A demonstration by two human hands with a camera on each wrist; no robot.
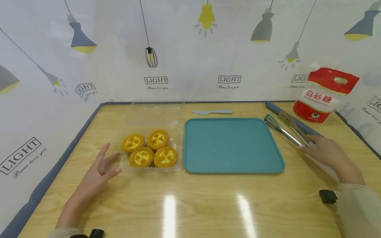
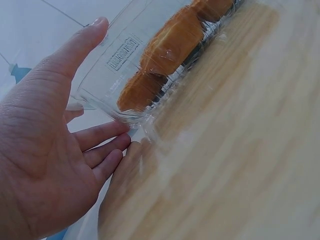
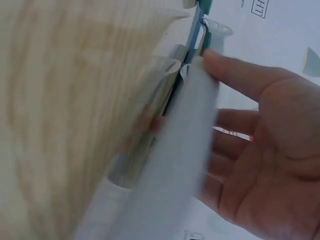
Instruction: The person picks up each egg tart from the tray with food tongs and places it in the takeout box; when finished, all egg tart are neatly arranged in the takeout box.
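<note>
My right hand (image 1: 330,155) holds the handle end of metal tongs (image 1: 287,134) at the right of the table, thumb on one arm and fingers curled at the other. The tongs' two slotted heads are spread apart and point away from me. In the right wrist view, the blurred tongs (image 3: 167,155) run beside the thumb. My left hand (image 1: 96,173) is spread beside a clear plastic box (image 1: 177,137) with its lid raised at the back. Several round yellow tarts (image 1: 157,138) sit in it. In the left wrist view, the left fingertips (image 2: 120,127) are at the box's corner.
A teal tray (image 1: 232,145) lies in the middle, with a pale knife (image 1: 212,112) behind it. A red and white sugar bag (image 1: 318,96) stands at the back right. A long dark blue strip (image 1: 297,120) lies behind the tongs. Printed cloth walls (image 1: 190,49) enclose the table.
</note>
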